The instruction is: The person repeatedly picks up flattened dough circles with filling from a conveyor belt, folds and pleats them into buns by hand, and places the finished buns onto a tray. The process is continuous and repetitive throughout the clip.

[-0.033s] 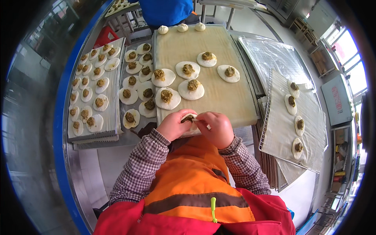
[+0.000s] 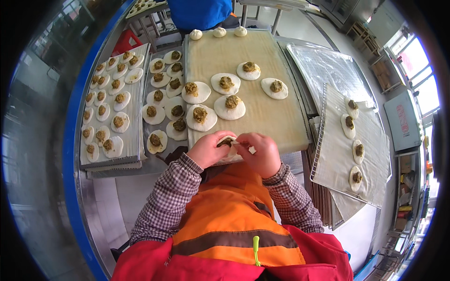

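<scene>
A filled dough wrapper (image 2: 233, 151) is held in front of me at the near edge of the cloth-covered board (image 2: 272, 122). My left hand (image 2: 205, 150) is closed round its left side, cupping it. With thumb and fingers pinched together, my right hand (image 2: 260, 153) grips the wrapper's right edge. Brown-green filling shows between the hands; the wrapper's underside is hidden. Just beyond lie several flat dough rounds topped with filling, the closest being a dough round (image 2: 202, 118) past my left hand. Three pleated buns (image 2: 219, 32) sit in a row at the board's far edge.
On the left, a tray (image 2: 132, 100) and the metal surface beside it carry several filled rounds. A cloth-lined wire rack (image 2: 333, 154) at right holds several more. Behind it lies a plastic-covered tray (image 2: 311, 65). A person in blue (image 2: 199, 13) is at the far side.
</scene>
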`<state>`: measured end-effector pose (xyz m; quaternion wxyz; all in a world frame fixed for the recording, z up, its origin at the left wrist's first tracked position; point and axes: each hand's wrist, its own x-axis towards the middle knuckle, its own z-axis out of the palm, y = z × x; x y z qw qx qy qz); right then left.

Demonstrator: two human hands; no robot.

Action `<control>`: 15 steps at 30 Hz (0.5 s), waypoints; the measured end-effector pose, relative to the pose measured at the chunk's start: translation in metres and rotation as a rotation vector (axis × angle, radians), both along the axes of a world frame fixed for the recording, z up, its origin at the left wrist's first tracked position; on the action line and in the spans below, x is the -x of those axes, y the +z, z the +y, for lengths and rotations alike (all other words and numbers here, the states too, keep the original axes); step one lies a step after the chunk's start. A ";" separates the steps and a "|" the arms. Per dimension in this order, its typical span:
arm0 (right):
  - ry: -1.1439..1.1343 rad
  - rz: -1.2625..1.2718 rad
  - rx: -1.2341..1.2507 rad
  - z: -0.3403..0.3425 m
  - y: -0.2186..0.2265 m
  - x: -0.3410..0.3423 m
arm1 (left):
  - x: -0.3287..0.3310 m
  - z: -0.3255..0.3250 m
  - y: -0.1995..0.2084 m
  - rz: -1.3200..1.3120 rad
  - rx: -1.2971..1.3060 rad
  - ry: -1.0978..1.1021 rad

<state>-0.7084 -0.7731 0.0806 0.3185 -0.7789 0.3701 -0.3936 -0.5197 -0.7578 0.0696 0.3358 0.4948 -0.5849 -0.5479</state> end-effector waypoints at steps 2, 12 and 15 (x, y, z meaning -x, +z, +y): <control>-0.007 -0.019 -0.097 -0.005 0.000 -0.005 | -0.008 -0.009 -0.003 -0.091 -0.026 -0.112; -0.078 0.012 -0.144 -0.030 -0.009 -0.024 | -0.017 -0.030 -0.011 0.290 -0.272 0.149; -0.069 -0.049 -0.351 -0.031 -0.004 -0.029 | -0.014 -0.029 -0.010 0.125 -0.088 0.188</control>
